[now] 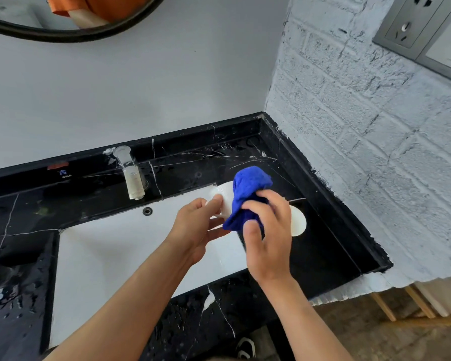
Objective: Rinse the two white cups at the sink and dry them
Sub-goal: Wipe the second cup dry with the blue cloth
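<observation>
Cup in hand: a white cup (225, 200) is held right of centre in the frame, above the right end of the sink, and is largely hidden by cloth and fingers; its handle appears to be hooked at the left side
Second cup: a white rounded shape (298, 221) is seen just right of the right hand, on the black counter; it is judged to be the other cup, though most of it is covered by the hand
Cloth: a blue cloth (248, 196) is bunched over and into the held cup, its top standing up above the hands
Left hand: the left hand (195, 227) is curled on the cup, thumb and fingers pinching it at the handle side
Right hand: the right hand (267, 230) is closed round the lower part of the cloth, which is pressed against the cup
Sink: the white sink (110, 256) is set into a black marbled counter (323, 246) across the lower left of the frame; droplets are visible on the counter at lower left
Tap: a tap (130, 175) stands above the basin, left of centre; no running water can be made out
Step in hand: drying is judged to be under way on one cup, rinsing being apparently done for it
Next move: the cloth is to be turned round inside and outside the cup while the left grip is kept firm; the dried cup is then to be set down, and whether the second cup is already dry cannot be told
</observation>
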